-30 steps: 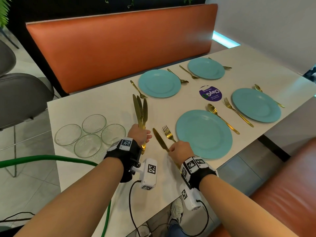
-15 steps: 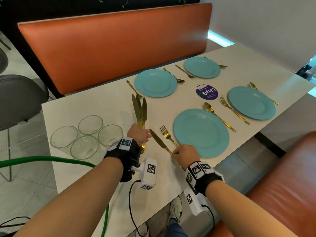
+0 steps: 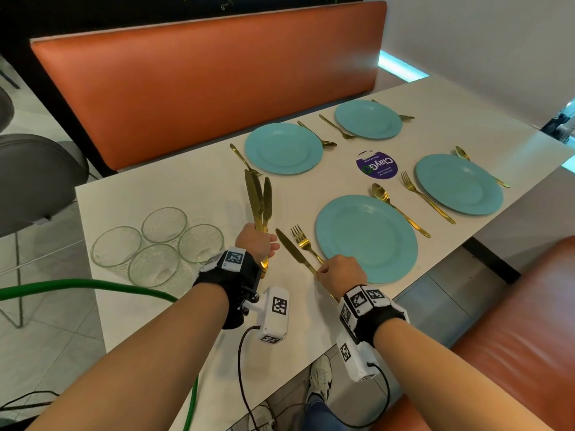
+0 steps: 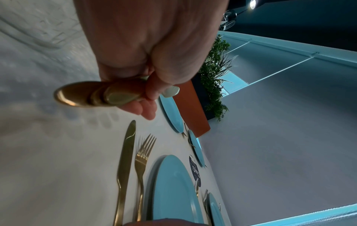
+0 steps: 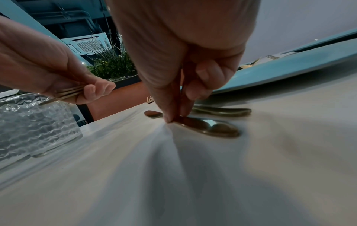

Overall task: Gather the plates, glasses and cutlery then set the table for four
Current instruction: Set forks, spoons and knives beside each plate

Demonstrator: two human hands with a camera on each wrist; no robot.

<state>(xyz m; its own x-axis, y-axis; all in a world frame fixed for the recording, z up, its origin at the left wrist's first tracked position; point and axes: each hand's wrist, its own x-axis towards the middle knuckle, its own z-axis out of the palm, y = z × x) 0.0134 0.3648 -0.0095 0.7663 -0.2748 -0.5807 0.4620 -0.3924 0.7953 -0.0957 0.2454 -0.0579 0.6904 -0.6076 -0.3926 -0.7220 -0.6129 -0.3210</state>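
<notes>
**Now the knives go down, one place at a time**

Right now my right hand pinches the handle of a gold knife lying flat on the tabletop, just left of the fork beside the near plate. My left hand is closed round the three remaining knives, blades pointing up and away.

By my reckoning the job is past halfway: four plates are out, each with a fork and spoon. Three knives are left to place, and the four glasses sit bunched at the left end, not yet shared out.

The near tabletop edge runs close under my wrists. Open room lies between the glasses and the knife.
</notes>
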